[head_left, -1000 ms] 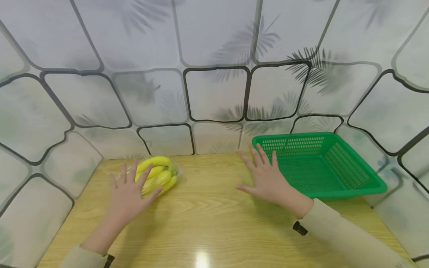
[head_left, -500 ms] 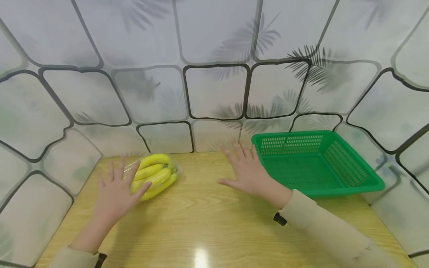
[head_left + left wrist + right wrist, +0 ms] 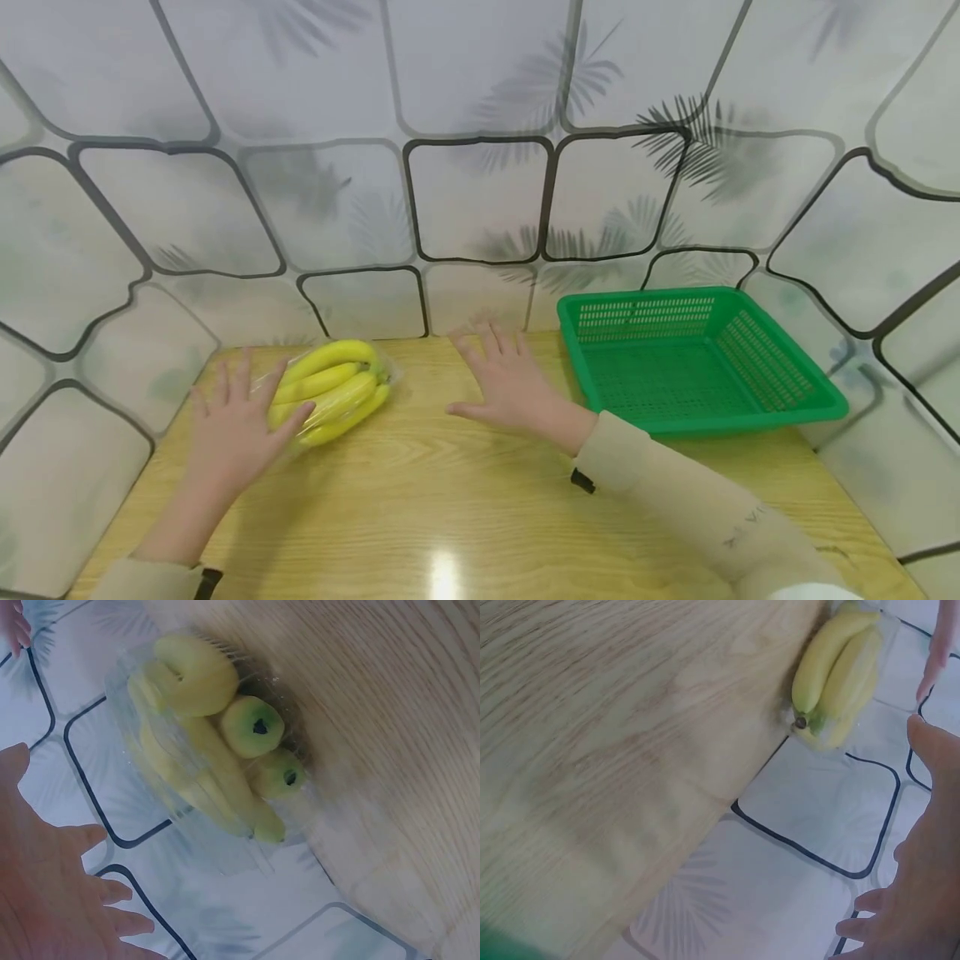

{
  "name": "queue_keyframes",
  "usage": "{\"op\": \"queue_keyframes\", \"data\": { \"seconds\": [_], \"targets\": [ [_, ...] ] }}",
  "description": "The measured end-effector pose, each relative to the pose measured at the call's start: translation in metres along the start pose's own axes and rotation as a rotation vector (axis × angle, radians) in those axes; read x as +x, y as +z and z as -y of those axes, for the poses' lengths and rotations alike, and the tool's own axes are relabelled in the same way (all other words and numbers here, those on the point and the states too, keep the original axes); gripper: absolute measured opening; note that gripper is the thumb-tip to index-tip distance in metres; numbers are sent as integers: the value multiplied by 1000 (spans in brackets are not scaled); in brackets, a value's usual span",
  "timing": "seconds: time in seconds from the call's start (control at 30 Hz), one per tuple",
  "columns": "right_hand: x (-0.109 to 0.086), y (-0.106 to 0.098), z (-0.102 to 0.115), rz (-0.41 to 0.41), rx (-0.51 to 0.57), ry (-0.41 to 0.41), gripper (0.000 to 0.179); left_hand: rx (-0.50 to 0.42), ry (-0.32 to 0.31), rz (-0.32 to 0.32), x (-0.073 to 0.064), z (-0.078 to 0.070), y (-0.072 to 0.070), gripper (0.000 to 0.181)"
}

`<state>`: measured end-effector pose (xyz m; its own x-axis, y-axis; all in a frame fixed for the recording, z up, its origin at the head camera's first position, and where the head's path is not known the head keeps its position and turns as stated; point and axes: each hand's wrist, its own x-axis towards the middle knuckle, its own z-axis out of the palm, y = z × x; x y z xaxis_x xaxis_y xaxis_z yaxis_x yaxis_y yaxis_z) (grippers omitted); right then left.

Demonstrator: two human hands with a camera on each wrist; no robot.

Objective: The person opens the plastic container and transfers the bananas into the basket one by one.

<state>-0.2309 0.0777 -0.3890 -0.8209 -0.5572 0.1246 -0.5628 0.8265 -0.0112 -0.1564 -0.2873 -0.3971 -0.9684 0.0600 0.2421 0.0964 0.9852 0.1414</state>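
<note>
A bunch of yellow bananas [image 3: 337,392] in clear plastic wrap lies on the wooden table, left of the middle in the head view. My left hand [image 3: 236,433] is spread just left of the bunch, its thumb overlapping the fruit in this view. The left wrist view shows the bananas' tips [image 3: 259,726] apart from the palm [image 3: 37,877]. To the right of the bunch, my right hand [image 3: 510,383] hovers over the table with fingers spread, holding nothing. In the right wrist view the bananas [image 3: 836,675] stand beyond the right hand [image 3: 922,870].
A green plastic basket [image 3: 585,367] with slotted sides sits at the back right of the wooden table [image 3: 420,508]. A patterned cloth wall [image 3: 480,200] rises behind the table and along both sides.
My right hand has moved left, away from the basket toward the bananas. The left hand has shifted left, uncovering more of the bunch. The bananas and basket stay in place.
</note>
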Motion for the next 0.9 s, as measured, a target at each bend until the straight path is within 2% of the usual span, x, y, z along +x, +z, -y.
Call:
{"op": "queue_keyframes", "data": {
  "seconds": [0.17,0.43,0.9],
  "targets": [
    [10,6,11,26,-5,-16,108,-13,-14,2,-2,7,2,83],
    [27,16,19,10,29,-18,105,-44,-28,24,-3,16,9,84],
    [63,35,27,-4,-2,-47,100,-74,-51,37,-1,28,23,82]
  ]
}}
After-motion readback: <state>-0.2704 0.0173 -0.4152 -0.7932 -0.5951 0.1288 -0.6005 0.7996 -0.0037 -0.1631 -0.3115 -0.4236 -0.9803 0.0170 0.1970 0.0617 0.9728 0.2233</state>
